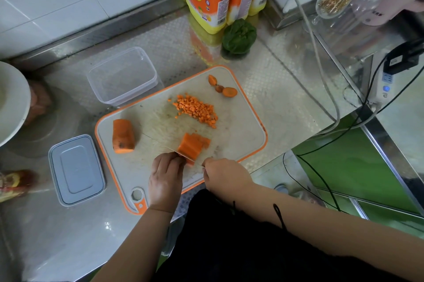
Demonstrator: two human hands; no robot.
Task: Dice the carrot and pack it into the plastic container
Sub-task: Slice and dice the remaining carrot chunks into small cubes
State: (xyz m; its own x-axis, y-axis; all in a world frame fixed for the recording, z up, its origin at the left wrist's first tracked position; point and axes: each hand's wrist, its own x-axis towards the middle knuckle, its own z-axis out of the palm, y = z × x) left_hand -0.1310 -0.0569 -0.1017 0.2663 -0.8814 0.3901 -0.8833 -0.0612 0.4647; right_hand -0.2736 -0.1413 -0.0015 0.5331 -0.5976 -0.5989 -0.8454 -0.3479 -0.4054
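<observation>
On the counter (68, 247) the container lid (76, 170) lies beside the empty plastic container (122, 76). My left grip (166, 178) curls over the sliced carrot (191, 147), whose near end it hides. My right grip (223, 175) clenches a knife, its handle hidden and its blade barely visible.

Both hands, left (165, 179) and right (223, 175), curled, forearms converging.

Left hand (165, 175) steadies carrot slab (191, 147) — right hand (223, 175) seemingly gripping knife (160, 144).
</observation>
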